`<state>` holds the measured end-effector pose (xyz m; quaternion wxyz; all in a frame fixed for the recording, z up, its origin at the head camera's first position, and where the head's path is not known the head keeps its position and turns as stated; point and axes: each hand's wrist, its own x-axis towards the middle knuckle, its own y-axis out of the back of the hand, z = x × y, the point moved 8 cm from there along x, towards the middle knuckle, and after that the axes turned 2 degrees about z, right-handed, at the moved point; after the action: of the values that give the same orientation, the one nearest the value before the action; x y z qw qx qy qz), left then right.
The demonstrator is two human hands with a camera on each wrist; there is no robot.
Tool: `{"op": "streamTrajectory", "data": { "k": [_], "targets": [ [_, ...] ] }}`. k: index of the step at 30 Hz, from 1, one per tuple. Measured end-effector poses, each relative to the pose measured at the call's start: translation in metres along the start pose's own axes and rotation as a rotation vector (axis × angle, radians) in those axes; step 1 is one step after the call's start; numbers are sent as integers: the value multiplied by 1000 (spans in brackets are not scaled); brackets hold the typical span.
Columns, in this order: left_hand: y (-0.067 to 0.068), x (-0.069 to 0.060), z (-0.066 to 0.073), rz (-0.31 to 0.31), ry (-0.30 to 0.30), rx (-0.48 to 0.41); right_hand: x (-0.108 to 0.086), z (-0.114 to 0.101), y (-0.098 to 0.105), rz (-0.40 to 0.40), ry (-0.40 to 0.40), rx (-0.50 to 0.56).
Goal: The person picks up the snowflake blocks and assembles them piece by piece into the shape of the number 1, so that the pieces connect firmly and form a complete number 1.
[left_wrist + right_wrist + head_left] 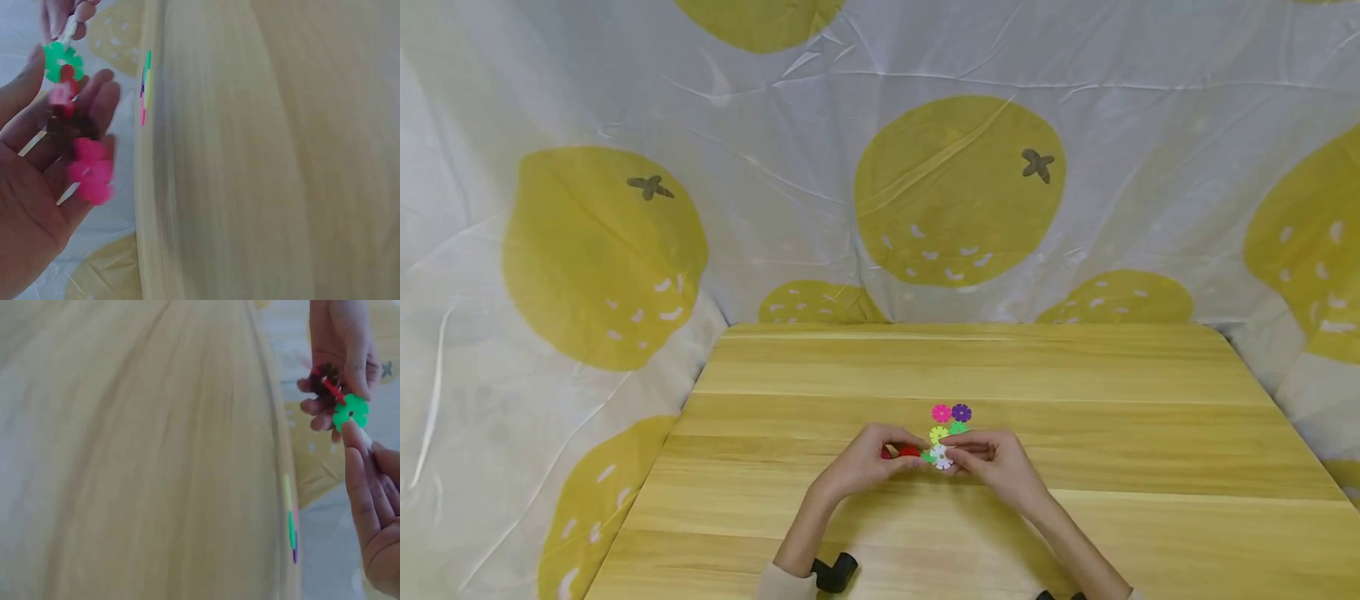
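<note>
My left hand (861, 460) holds a short chain of slotted flower-shaped plastic discs. In the left wrist view a pink disc (90, 170), a dark brown disc (69, 130), a red disc (67, 74) and a green disc (61, 61) are linked. Thumb and fingers steady the chain near its green end. Opposite, my right hand (1006, 468) pinches a white disc (941, 457) at the green disc's edge; whether their slots are engaged I cannot tell. Loose discs lie just beyond: pink (942, 412), purple (961, 412), yellow (938, 434) and green (958, 427).
Both hands are over a light wooden table (737, 467). Behind and beside it hangs a white cloth (775, 167) printed with yellow lemons. A black wrist-worn device (835, 573) shows by the left forearm.
</note>
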<state>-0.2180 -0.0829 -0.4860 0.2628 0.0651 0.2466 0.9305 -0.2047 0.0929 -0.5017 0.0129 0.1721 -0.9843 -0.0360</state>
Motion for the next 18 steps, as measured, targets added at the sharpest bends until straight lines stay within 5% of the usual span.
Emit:
{"op": "streamTrajectory", "data": {
  "k": [5, 12, 18],
  "targets": [
    [-3, -3, 2, -22, -21, 70, 3, 9, -2, -2, -107, 76],
    [-7, 0, 12, 110, -102, 110, 11, 13, -5, 61, -155, 90],
    [0, 0, 11, 144, -74, 52, 17, 13, -8, 61, -173, 116]
  ]
}}
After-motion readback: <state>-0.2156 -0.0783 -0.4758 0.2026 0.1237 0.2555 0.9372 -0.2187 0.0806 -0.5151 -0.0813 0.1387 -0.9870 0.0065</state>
